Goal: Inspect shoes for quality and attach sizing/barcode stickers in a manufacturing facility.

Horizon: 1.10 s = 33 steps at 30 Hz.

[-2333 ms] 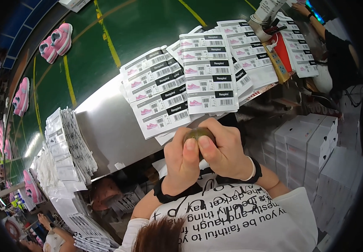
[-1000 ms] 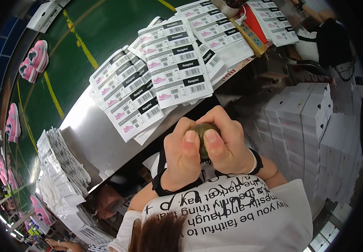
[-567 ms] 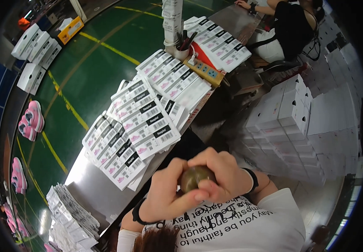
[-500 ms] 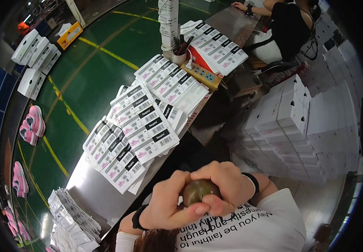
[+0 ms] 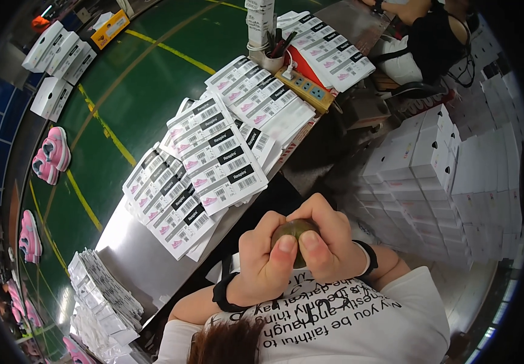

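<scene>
In front of my chest both hands grip a smooth, round olive-green fruit (image 5: 295,229). My left hand (image 5: 265,259) is closed around one side of it, and my right hand (image 5: 330,246) around the other. The two thumbs press side by side on the fruit's near face. Curled fingers hide most of its sides and underside, so whether its skin has split cannot be seen. Just beyond the hands, several printed label sheets (image 5: 220,159) lie in overlapping stacks on a metal table (image 5: 129,270).
A power strip (image 5: 304,91) and a pen cup (image 5: 272,60) stand at the table's far end. White boxes (image 5: 419,151) are stacked to the right, near a seated person (image 5: 432,48). At the left are pink shoes (image 5: 51,155) and a bundle of folded paper (image 5: 105,297).
Both hands have risen slightly with the fruit. The thumbs, overlapping before, are now side by side and upright against it. The view has shifted a little.
</scene>
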Each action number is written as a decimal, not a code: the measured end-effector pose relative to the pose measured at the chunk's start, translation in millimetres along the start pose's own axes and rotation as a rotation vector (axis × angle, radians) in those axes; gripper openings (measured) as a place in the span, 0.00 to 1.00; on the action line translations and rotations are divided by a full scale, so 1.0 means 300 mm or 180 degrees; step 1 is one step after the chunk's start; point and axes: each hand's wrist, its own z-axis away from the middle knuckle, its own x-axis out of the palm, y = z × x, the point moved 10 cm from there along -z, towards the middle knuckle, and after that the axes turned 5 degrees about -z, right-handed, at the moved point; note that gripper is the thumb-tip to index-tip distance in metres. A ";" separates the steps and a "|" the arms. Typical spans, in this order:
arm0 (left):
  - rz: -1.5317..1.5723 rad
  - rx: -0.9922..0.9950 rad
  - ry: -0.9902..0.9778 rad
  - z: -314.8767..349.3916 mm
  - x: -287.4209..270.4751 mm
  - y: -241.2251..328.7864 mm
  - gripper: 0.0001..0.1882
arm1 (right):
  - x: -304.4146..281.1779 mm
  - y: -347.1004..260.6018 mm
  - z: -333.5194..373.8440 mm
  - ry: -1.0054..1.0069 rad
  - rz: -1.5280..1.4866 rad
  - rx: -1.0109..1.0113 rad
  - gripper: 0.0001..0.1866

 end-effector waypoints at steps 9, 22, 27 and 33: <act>0.0198 -0.0443 0.0000 0.033 -0.009 -0.090 0.21 | 0.024 0.086 0.032 0.0037 -0.0502 0.0330 0.16; -0.0169 -0.0305 -0.1152 0.015 -0.020 -0.025 0.36 | 0.053 0.002 -0.006 -0.0747 -0.0154 -0.0020 0.34; 0.0182 -0.0447 -0.1524 0.038 -0.010 -0.016 0.34 | 0.086 -0.042 -0.009 -0.1045 0.0194 -0.0446 0.31; 0.1147 -0.0858 -0.1333 0.059 -0.002 -0.030 0.29 | 0.088 -0.096 -0.024 -0.0884 0.0291 -0.0691 0.24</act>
